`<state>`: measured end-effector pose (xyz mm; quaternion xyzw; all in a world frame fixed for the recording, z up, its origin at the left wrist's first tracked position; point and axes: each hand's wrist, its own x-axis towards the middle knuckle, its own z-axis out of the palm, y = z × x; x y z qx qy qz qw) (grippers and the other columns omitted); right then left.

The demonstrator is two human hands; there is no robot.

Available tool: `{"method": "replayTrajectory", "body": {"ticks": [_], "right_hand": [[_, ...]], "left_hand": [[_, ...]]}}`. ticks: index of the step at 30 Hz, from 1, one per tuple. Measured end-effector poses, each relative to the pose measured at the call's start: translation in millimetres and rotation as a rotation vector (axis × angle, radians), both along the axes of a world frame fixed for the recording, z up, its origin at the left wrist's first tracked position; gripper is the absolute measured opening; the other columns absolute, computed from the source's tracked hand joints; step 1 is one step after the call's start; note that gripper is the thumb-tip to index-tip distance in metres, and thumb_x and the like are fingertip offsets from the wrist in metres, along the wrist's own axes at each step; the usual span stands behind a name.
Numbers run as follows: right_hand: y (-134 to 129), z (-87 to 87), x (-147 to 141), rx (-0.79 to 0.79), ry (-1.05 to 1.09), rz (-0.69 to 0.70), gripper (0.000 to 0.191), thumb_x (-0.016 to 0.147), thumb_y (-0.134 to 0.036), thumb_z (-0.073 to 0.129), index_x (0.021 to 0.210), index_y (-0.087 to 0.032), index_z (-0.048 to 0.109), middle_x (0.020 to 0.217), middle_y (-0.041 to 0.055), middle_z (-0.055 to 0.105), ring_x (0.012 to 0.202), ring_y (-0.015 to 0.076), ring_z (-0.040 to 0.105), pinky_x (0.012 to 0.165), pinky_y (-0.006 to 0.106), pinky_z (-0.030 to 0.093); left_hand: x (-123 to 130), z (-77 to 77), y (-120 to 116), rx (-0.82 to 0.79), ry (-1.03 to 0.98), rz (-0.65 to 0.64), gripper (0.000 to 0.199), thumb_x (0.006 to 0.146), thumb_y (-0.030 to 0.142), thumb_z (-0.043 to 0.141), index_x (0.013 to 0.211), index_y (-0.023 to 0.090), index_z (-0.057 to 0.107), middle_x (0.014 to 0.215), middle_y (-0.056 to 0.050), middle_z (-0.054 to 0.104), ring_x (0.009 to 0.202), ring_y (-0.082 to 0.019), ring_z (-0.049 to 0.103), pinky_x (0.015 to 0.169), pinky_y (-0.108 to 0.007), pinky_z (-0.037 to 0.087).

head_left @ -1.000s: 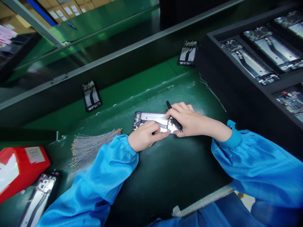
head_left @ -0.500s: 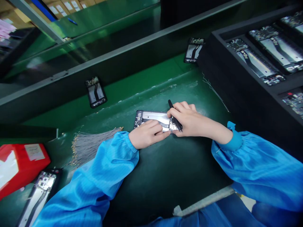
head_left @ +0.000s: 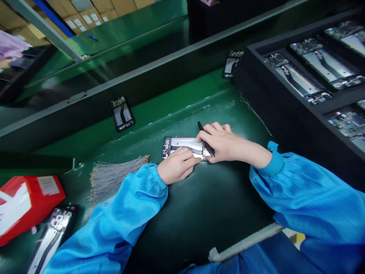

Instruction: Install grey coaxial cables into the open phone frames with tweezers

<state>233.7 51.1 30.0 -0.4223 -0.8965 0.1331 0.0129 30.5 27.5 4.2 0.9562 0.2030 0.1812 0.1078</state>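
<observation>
Bending over the near long edge of an uncovered phone [head_left: 186,143], the left hand [head_left: 177,166] has its fingers partly curled, one of them stretched along that edge toward the right hand [head_left: 222,142]; whether they pinch anything cannot be told. The right hand is closed around a slim black tool [head_left: 210,149], held aslant between thumb and forefinger, with its lower end over the phone's right end and the other fingers bent behind it. The phone lies flat on the green table [head_left: 211,205], directly under both sets of fingertips.

Just left of the left fingers, beside the sleeve, is a bundle of thin grey wires [head_left: 114,177]. Farther left sit a red box [head_left: 34,205] and, nearer the body, a second phone [head_left: 49,243], partly covered by the sleeve. Beyond the left fingers, well apart, lies a third phone [head_left: 122,114]. Past the right fingers, a few loose wires [head_left: 252,108] lie alongside a black tray [head_left: 253,87] holding more phones [head_left: 302,78]; another phone [head_left: 231,64] is beside its far corner.
</observation>
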Motion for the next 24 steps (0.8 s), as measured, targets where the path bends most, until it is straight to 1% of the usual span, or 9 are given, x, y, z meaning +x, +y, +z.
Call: {"method": "replayTrajectory", "body": {"ticks": [3,5,11,16,18,21,24], "right_hand": [[7.2,0.2,3.0,-0.006,0.013,0.060,0.037,0.062,-0.031,0.058,0.095,-0.023,0.045,0.098,0.0073,0.046,0.090,0.0256,0.038,0.066,0.031,0.023],[9.9,-0.3,4.8,-0.035,0.035,0.084,0.037,0.063,-0.031,0.059,0.096,-0.023,0.045,0.097,0.0068,0.046,0.090,0.0252,0.037,0.068,0.032,0.025],[10.9,-1.8,5.3,-0.073,0.047,0.054,0.035,0.066,-0.034,0.058,0.096,-0.024,0.045,0.098,0.0060,0.045,0.093,0.0253,0.037,0.071,0.035,0.026],[12.1,3.5,-3.7,-0.101,-0.034,0.025,0.037,0.064,-0.038,0.059,0.095,-0.024,0.045,0.098,0.0065,0.045,0.092,0.0264,0.037,0.067,0.033,0.025],[11.4,6.3,-8.4,-0.099,-0.082,0.014,0.037,0.062,-0.036,0.059,0.094,-0.024,0.045,0.099,0.0075,0.045,0.091,0.0270,0.037,0.065,0.033,0.024],[9.3,8.3,-11.5,-0.076,-0.115,0.027,0.035,0.061,-0.030,0.058,0.093,-0.023,0.045,0.101,0.0085,0.044,0.091,0.0270,0.037,0.063,0.032,0.024],[8.1,5.3,-7.3,-0.069,-0.050,0.079,0.033,0.064,-0.030,0.056,0.095,-0.023,0.045,0.099,0.0076,0.044,0.091,0.0258,0.037,0.066,0.033,0.024]], "left_hand": [[2.0,-1.7,-4.9,-0.083,-0.041,0.064,0.025,0.085,0.015,0.038,0.096,0.011,0.060,0.079,-0.007,0.056,0.076,-0.016,0.048,0.072,-0.029,0.044],[2.9,-3.0,-6.5,-0.110,-0.066,0.088,0.025,0.085,0.015,0.038,0.095,0.013,0.060,0.079,-0.007,0.057,0.076,-0.016,0.049,0.072,-0.029,0.044],[3.0,-4.0,-5.7,-0.145,-0.100,0.082,0.024,0.083,0.015,0.040,0.091,0.015,0.062,0.073,-0.004,0.054,0.070,-0.014,0.048,0.068,-0.027,0.043],[3.0,-2.8,-5.7,-0.165,-0.093,0.094,0.025,0.083,0.015,0.039,0.090,0.016,0.063,0.072,-0.004,0.054,0.070,-0.014,0.048,0.069,-0.027,0.044],[3.3,-2.7,-5.8,-0.167,-0.102,0.092,0.025,0.083,0.015,0.039,0.090,0.016,0.063,0.073,-0.004,0.054,0.072,-0.014,0.049,0.070,-0.027,0.044],[4.1,-3.2,-6.0,-0.169,-0.126,0.089,0.024,0.082,0.014,0.040,0.090,0.015,0.062,0.074,-0.005,0.055,0.073,-0.014,0.050,0.072,-0.028,0.045],[5.8,-4.1,-6.6,-0.173,-0.183,0.127,0.022,0.082,0.013,0.040,0.091,0.015,0.061,0.075,-0.005,0.057,0.073,-0.014,0.051,0.071,-0.027,0.045]]}}
